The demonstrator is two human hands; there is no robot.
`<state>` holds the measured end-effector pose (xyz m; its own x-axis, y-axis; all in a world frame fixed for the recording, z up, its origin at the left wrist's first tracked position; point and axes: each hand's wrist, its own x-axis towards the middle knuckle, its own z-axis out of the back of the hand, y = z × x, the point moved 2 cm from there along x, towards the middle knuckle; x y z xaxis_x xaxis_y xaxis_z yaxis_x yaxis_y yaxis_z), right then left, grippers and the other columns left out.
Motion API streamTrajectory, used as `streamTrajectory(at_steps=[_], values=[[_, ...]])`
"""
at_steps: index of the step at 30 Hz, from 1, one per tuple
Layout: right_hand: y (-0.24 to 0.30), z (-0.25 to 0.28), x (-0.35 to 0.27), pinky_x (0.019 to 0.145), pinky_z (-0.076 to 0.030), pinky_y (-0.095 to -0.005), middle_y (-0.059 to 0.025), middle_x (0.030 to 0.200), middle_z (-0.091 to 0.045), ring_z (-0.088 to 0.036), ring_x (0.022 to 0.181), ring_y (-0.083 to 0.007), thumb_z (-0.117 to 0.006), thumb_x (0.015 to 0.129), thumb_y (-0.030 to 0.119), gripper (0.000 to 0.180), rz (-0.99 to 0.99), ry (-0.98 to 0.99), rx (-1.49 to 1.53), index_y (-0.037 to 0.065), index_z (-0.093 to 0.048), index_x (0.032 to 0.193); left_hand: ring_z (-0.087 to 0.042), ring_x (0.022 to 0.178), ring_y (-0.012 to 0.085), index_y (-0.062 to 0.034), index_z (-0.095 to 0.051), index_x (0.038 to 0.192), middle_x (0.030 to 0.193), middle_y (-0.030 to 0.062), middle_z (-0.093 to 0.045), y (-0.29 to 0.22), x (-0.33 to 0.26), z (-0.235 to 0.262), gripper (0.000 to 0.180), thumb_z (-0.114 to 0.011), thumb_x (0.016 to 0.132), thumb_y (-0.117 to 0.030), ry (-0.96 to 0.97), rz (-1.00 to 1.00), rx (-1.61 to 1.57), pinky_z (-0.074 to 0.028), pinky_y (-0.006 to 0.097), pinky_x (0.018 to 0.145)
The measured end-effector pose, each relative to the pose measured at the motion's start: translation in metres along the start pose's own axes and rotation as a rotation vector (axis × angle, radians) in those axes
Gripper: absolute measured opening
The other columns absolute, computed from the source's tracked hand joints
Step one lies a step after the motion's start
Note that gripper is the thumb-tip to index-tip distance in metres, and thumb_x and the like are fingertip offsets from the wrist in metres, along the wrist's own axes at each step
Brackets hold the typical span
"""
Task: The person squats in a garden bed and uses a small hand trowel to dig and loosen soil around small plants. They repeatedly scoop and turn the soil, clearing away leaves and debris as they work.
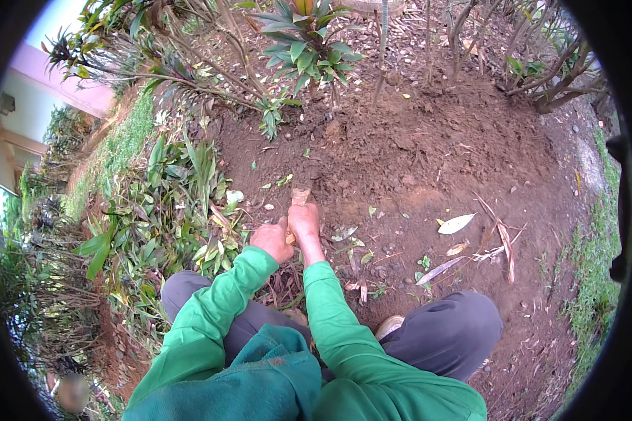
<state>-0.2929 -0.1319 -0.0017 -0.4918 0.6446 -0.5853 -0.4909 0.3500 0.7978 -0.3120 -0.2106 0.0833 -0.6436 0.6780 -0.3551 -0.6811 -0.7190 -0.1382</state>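
- The person's left hand (272, 241) is closed in a fist around a light-brown, wooden-looking handle (300, 196); the fingers' undersides are out of sight.
- The right hand (304, 222) grips the same handle just ahead and to the right, its wrist near the left hand's knuckles.
- The handle lies in front of the crouching person, above the soil; its blunt far end shows beyond the right fist and a sliver shows between the hands. The rest is covered, so whether it carries a blade cannot be told.
- Long bright-green sleeves (340, 319) cover both forearms, and a draped dark-teal cloth (281, 375) hides part of the lap.
- Two knees in dark-grey trousers (446, 335) flank the arms; only part of a pale shoe (389, 326) shows beside the right knee.
- Left of the hands, a heap of green and yellowing long leaves (182, 217) overlaps itself too densely to separate.
- Bare reddish-brown soil (414, 179) spreads ahead and right, bearing a pale oval leaf (456, 224) and dry brown leaf strips (505, 250).
- A broad-leaved dark-green plant (307, 52) is cut off at the top.
- A black shape (617, 210) at the right rim is unidentifiable.
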Motion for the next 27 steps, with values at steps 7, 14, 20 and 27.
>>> streamTrajectory(at_steps=[7, 14, 20, 27], values=[[0.067, 0.01, 0.031, 0.07, -0.049, -0.0453, -0.0294, 0.076, -0.061, -0.063, 0.08, -0.0415, -0.053, 0.068, 0.016, 0.029, 0.197, 0.004, 0.098, -0.008, -0.064, 0.081, -0.061, 0.079, 0.0421, 0.0015, -0.057, 0.095, 0.078, 0.0271, -0.062, -0.001, 0.034, 0.042, 0.031, -0.056, 0.069, -0.014, -0.124, -0.112, -0.069, -0.048, 0.05, 0.076], [-0.046, -0.04, -0.019, 0.077, -0.047, -0.0428, -0.0314, 0.08, -0.061, -0.061, 0.085, -0.042, -0.05, 0.072, 0.014, 0.027, -0.056, 0.057, 0.144, -0.009, -0.063, 0.078, -0.061, 0.094, 0.0362, 0.0031, -0.058, 0.099, 0.095, 0.0224, -0.064, 0.023, -0.022, -0.006, 0.036, -0.057, 0.068, -0.016, 0.269, -0.004, 0.209, -0.048, 0.043, 0.082], [-0.074, -0.057, -0.013, 0.074, -0.046, -0.0456, -0.0338, 0.079, -0.059, -0.061, 0.084, -0.0446, -0.051, 0.075, 0.017, 0.031, -0.048, 0.125, 0.179, -0.012, -0.061, 0.077, -0.061, 0.088, 0.0402, 0.0087, -0.044, 0.115, 0.087, 0.0274, -0.062, 0.032, -0.037, -0.037, 0.057, -0.057, 0.064, -0.013, 0.237, 0.084, 0.151, -0.048, 0.045, 0.08], [-0.066, -0.045, 0.047, 0.08, -0.046, -0.0467, -0.03, 0.087, -0.061, -0.059, 0.09, -0.0449, -0.054, 0.073, 0.023, 0.032, 0.062, 0.181, -0.078, -0.006, -0.065, 0.083, -0.062, 0.085, 0.0406, 0.0105, -0.038, 0.115, 0.088, 0.0284, -0.062, 0.036, 0.016, -0.087, 0.06, -0.059, 0.065, -0.014, 0.253, 0.203, 0.092, -0.05, 0.045, 0.078]])
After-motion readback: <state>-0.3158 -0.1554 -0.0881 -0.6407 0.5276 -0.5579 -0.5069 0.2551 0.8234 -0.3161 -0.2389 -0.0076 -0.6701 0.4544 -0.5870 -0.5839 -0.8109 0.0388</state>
